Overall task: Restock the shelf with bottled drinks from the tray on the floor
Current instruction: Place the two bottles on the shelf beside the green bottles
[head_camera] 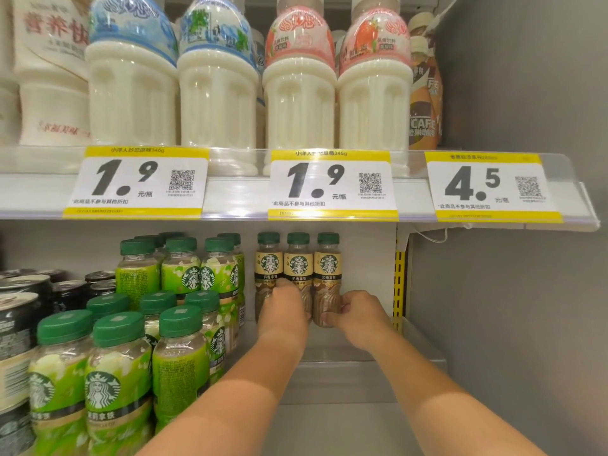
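The left hand (283, 306) has its grip wrapped around the middle coffee bottle (298, 274); the right hand (357, 312) clamps the rightmost bottle (327, 278). Both bottles stand upright at the back of the lower shelf (345, 383), likely pushed deep to leave room in front. Green bottles (118, 373) crowd the left.

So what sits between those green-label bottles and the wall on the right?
In the head view, three tan-label coffee bottles stand in a row there, both hands on them; bare shelf floor follows to the wall.
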`<state>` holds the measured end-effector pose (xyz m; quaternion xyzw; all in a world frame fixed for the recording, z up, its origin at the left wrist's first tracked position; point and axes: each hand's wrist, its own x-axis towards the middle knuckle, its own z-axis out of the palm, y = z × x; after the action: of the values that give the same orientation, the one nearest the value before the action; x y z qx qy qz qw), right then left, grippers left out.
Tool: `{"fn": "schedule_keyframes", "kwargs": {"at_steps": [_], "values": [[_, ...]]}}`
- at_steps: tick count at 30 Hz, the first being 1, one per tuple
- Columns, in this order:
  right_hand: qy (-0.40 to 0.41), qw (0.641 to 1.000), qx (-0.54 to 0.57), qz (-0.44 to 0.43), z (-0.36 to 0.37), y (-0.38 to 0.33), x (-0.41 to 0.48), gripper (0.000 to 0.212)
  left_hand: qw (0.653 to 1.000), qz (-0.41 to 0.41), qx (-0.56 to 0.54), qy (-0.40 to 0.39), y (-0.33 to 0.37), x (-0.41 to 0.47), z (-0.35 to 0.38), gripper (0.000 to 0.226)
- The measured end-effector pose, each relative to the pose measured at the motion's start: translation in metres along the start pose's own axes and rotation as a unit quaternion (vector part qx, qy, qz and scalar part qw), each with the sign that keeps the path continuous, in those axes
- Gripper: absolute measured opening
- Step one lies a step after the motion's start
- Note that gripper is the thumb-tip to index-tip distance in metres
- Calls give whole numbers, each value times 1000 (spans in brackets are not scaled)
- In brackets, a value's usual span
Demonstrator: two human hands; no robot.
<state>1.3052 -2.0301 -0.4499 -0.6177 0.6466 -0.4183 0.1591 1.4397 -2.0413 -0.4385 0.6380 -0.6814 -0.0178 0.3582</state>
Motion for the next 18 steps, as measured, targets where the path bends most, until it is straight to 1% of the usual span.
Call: {"fn": "schedule_keyframes", "kwargs": {"at_steps": [4,7,8,10,11,12,15,18], "values": [[0,1000,-7,0,2,-2,0,13,1000,11,12,-7,-1,-1,-1,46],[-3,1000,-15,5,0,-2,0,14,999,24,31,-15,0,-2,-4,46],[-6,1000,-22,6,0,-3,-1,20,999,27,35,-21,0,-3,-6,47],[-9,999,-49,17,-1,-5,-7,50,998,31,38,-36,0,-7,-10,52],[-5,998,-65,21,-3,-6,-11,62,998,33,40,-36,0,-9,-12,52],[3,996,-81,19,-4,-7,-16,69,998,37,45,-32,0,-12,-15,51],[26,989,-147,-4,-12,-10,-35,76,997,55,51,-21,1,-27,-28,45],[28,974,-223,-28,-20,-13,-63,74,993,104,54,-21,1,-53,-47,38]]}}
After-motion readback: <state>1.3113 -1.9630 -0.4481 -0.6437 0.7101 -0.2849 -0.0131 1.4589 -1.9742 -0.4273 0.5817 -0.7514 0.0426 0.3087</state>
